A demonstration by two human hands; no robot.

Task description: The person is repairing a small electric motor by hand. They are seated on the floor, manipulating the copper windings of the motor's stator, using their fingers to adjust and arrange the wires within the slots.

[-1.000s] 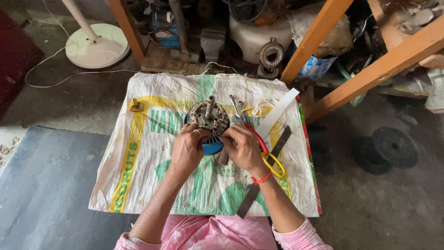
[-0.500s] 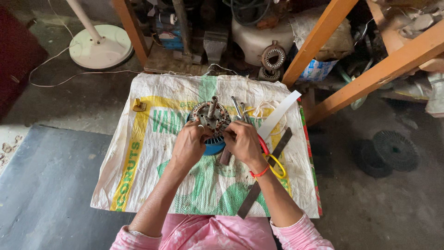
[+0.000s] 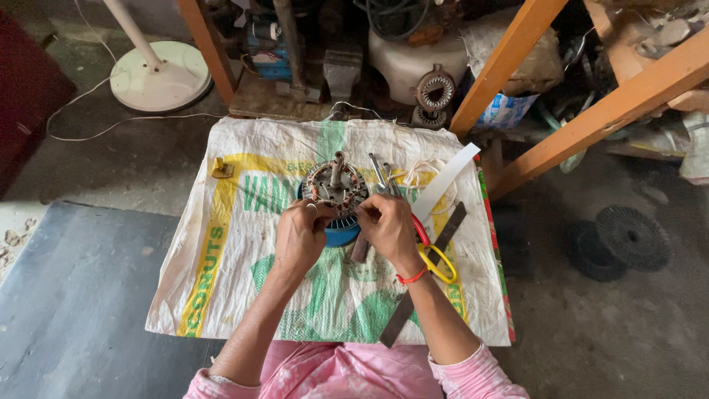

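Observation:
A round motor stator [image 3: 334, 188] with copper windings and an upright shaft sits on a blue base [image 3: 341, 233], in the middle of a white woven sack [image 3: 229, 251] spread on a low table. My left hand [image 3: 301, 235] pinches at the stator's near left rim. At the near right rim, my right hand [image 3: 387, 226], with a red band on its wrist, also has its fingers closed on the stator's edge. What the fingertips grip is too small to tell.
Yellow-handled scissors [image 3: 436, 260], a white strip [image 3: 446, 181], dark flat metal bars [image 3: 428, 281] and thin metal tools [image 3: 379, 171] lie right of the stator. A small brass piece [image 3: 220, 169] lies at left. Orange wooden frame legs [image 3: 517, 66], a fan base [image 3: 158, 75] and clutter stand behind.
Both hands stay at the stator's near rim, with only small finger shifts. The view has tipped slightly, nothing else moved.

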